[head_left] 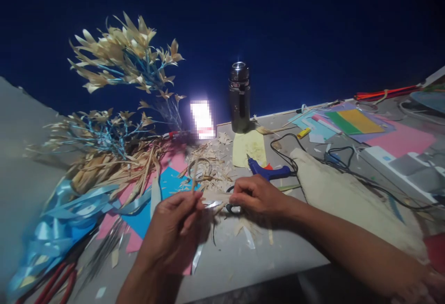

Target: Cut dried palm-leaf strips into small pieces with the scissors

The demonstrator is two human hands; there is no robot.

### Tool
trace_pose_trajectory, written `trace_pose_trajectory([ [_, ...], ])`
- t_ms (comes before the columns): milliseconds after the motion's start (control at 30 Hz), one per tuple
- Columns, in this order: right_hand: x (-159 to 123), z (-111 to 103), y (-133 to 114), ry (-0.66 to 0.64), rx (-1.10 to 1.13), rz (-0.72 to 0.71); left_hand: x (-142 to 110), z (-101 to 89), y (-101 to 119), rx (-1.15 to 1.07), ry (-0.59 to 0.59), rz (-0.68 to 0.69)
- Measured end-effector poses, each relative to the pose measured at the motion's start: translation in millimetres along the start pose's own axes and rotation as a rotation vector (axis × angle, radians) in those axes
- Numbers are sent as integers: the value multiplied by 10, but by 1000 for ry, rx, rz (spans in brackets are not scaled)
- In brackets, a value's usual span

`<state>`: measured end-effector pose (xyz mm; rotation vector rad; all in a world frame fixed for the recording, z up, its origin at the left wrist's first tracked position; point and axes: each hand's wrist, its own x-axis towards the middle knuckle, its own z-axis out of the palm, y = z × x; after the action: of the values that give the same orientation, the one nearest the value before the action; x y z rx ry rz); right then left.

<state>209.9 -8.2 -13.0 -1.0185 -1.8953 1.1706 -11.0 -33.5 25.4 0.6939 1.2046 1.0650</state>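
Note:
Over the middle of the table, my left hand (174, 220) and my right hand (259, 195) are both closed in a pinch. Between them stretches a pale dried-husk strip (217, 197), one end at each hand's fingertips. A thin narrow piece (193, 176) also rises from my left fingertips. Beneath the strip lie scissors (234, 209), with dark handles partly covered by my right hand. A blue glue gun (269, 170) rests just beyond my right hand. Husk scraps (212, 167) are scattered behind the strip.
Artificial branches with dried petals (118, 58) stand at the left, above dried husks (100, 169) and blue ribbon (62, 220). Red-handled pliers or cutters (59, 285) lie front left. A flask (239, 100) stands behind; a cream cloth (347, 197), black cord and power strip (392, 169) lie right.

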Motion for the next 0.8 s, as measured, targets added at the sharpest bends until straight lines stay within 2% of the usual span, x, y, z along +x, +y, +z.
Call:
trace_pose_trajectory([
  [67, -2, -5, -10, 32, 64, 68, -12, -25, -25, -35, 80, 41],
  [133, -14, 13, -16, 31, 124, 115, -37, -12, -127, -30, 103, 52],
  [267, -41, 96, -11, -36, 101, 119, -67, 85, -409, 112, -88, 91],
  [333, -44, 115, -13, -66, 45, 78, -50, 125, -502, 225, -80, 166],
  [400, -39, 99, -25, -103, 14, 44, -20, 141, -535, 236, -46, 187],
  [467, -29, 52, -42, -156, 16, 20, 9, 129, -499, 130, -54, 125],
  [567, -12, -35, -52, -205, 67, 22, 33, 59, -312, -39, -88, 11],
  [667, -2, -94, -35, -230, 140, 103, 32, -38, -76, -183, 5, 15],
  [733, -2, -105, -28, -283, 162, 137, 12, -70, -13, -169, 63, 56],
  [800, -8, -97, -39, -347, 134, 126, -17, -58, -66, -95, 5, -16],
])
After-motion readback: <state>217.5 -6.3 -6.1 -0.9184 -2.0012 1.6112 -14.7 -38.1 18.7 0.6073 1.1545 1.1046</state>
